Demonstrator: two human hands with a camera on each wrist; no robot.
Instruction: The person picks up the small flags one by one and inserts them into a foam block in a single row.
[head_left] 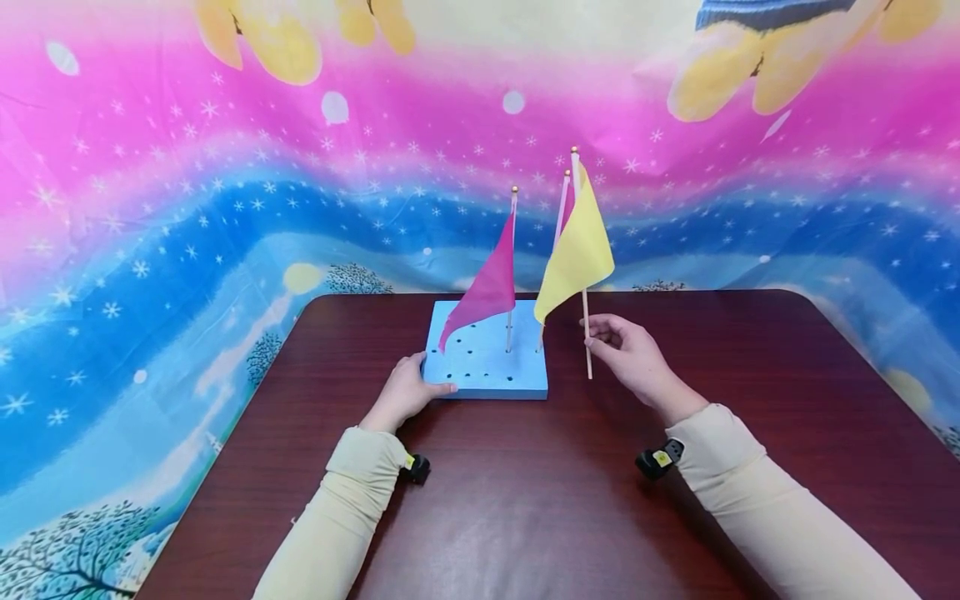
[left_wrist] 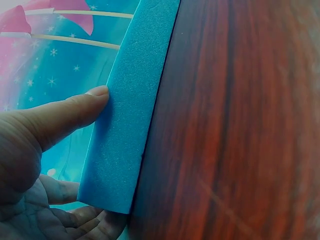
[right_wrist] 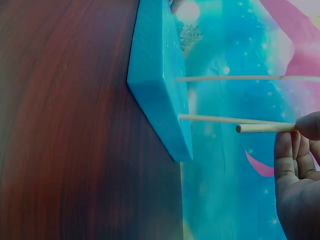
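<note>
1. Head view: the right hand [head_left: 633, 354] pinches the thin wooden stick of a yellow cloth flag [head_left: 576, 254], stick upright and its lower tip in the air just right of the flat blue foam block with rows of holes [head_left: 487, 367]. The left hand [head_left: 408, 392] grips the block's near left corner, thumb lying along the front edge. A pink cloth flag [head_left: 487, 287] and a second stick [head_left: 558, 229] already stand in the block, on the dark wooden table [head_left: 525, 500].

2. Left wrist view: the thumb [left_wrist: 75, 112] presses flat on the foam edge [left_wrist: 127, 125]; the other fingers curl under the corner, though they are partly out of frame.

3. Right wrist view: fingers [right_wrist: 295, 150] are closed round the held stick [right_wrist: 262, 128], whose cut end points at the block [right_wrist: 160, 95] but stops short, beside the block's near edge; its long axis runs parallel to the two planted sticks. The right hand is the nearer one to the holes.
</note>
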